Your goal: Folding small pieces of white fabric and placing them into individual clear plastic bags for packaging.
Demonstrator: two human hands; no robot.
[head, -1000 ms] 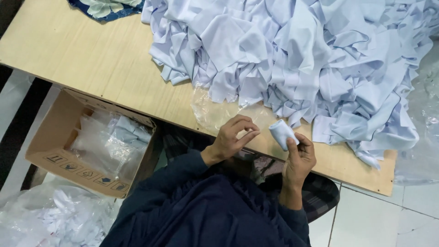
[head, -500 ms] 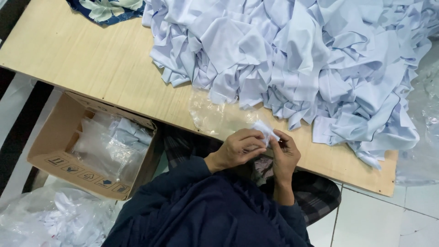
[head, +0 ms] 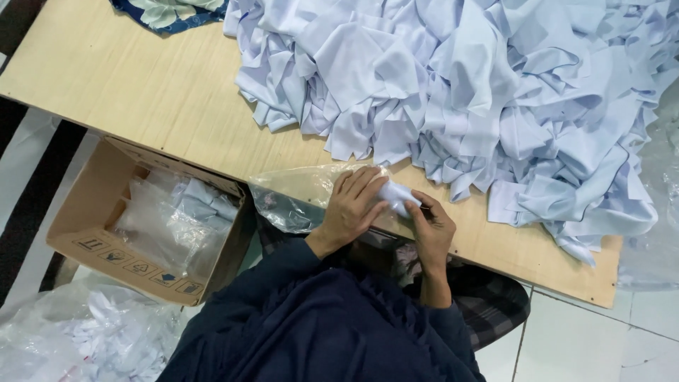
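Note:
My left hand [head: 353,205] lies on a clear plastic bag [head: 293,198] at the front edge of the wooden table [head: 141,99], fingers spread over the bag's mouth. My right hand [head: 429,228] grips a small rolled white cloth [head: 396,196] and presses it against the bag's opening, right beside my left fingers. Part of the roll is hidden under my left hand. A big heap of white cloth pieces [head: 467,85] fills the table just beyond both hands.
An open cardboard box [head: 92,226] holding filled plastic bags stands on the floor at the left, below the table edge. Another bag of white pieces [head: 92,339] lies at bottom left. A blue patterned cloth [head: 170,13] is at the top. Crumpled clear plastic [head: 654,240] lies at the right.
My right hand brought the rolled cloth from mid-air down to the table edge. My left hand closed in and pulled the plastic bag out leftward; both hands now meet at its mouth.

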